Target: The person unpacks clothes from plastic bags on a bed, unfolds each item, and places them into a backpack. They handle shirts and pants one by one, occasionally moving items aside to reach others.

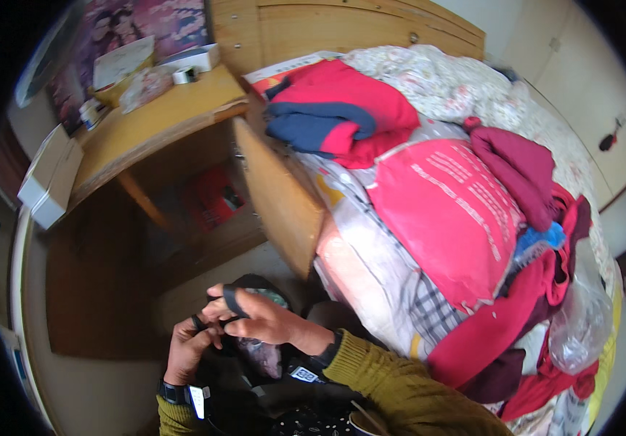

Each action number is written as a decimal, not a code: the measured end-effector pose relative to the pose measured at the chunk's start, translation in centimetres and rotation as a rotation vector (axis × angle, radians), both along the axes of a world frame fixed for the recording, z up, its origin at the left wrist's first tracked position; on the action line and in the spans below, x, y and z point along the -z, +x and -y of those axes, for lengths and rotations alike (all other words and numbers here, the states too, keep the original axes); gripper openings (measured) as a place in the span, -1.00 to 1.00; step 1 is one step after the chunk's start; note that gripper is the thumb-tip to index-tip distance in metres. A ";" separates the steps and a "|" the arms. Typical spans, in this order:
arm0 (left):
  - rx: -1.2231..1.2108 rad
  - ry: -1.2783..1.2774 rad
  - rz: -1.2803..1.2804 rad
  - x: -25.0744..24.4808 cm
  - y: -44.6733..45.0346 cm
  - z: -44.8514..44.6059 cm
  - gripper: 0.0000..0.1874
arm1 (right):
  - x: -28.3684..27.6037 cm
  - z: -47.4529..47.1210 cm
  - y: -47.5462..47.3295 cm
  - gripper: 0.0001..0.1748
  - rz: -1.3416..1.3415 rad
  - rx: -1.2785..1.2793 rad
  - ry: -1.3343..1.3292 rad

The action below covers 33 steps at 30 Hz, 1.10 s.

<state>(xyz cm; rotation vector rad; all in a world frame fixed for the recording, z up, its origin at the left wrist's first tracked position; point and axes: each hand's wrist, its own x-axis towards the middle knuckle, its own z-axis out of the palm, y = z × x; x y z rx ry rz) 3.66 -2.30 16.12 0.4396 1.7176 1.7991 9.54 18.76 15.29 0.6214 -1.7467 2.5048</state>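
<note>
My left hand (186,349) and my right hand (264,321) meet low in the view, fingers close together or touching. Black bands cross the fingers of both hands, and both wrists wear black straps. Whether the fingers pinch something small between them cannot be told. Below them, over my lap, lies a dark bag or cloth item (261,357) with a shiny patterned part showing; its exact kind is unclear. The hands hide part of it.
At the left stands a wooden desk (155,122) with boxes and a plastic bag; its cabinet door (277,199) hangs open toward the bed. On the bed lie a red and navy garment (345,109), a red printed plastic bag (443,212), more clothes and a floral quilt (443,82).
</note>
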 end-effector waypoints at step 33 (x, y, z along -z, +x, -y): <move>0.103 -0.469 -0.353 10.5 -0.7 1.3 -0.93 | -20.5 -4.5 8.1 -0.69 -0.390 0.820 1.232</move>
